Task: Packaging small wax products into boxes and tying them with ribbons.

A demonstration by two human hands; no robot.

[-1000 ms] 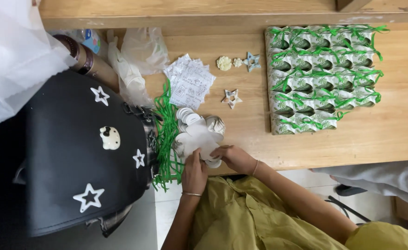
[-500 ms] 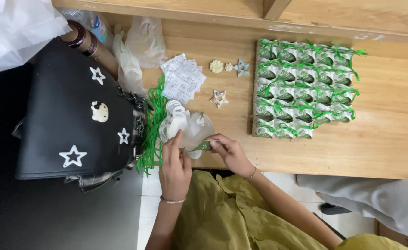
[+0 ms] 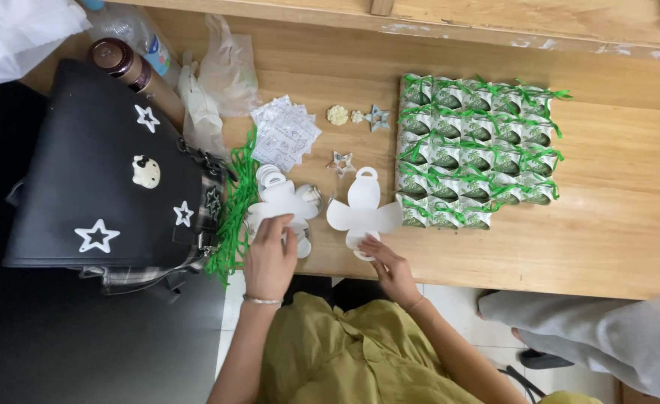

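Note:
My left hand point(image 3: 270, 254) rests on a stack of white flat card cut-outs point(image 3: 281, 202) near the table's front edge, fingers curled over its lower part. My right hand point(image 3: 390, 269) grips the bottom tab of one single white flower-shaped cut-out point(image 3: 364, 211), which lies flat on the wooden table point(image 3: 607, 239) just right of the stack. Green ribbon strands point(image 3: 236, 209) lie in a bunch left of the stack.
A block of several small green-ribboned folded boxes point(image 3: 476, 150) stands to the right. Small star and flower ornaments point(image 3: 358, 117) and a pile of white sachets point(image 3: 285, 135) lie behind. A black bag with white stars point(image 3: 102, 179), a bottle point(image 3: 132, 71) and plastic bags point(image 3: 221, 71) are on the left. Another person's grey-clad leg point(image 3: 592, 337) is at lower right.
My right hand has drawn one white cut-out off the stack and laid it to the right. The view has shifted, and my left hand stays on the stack.

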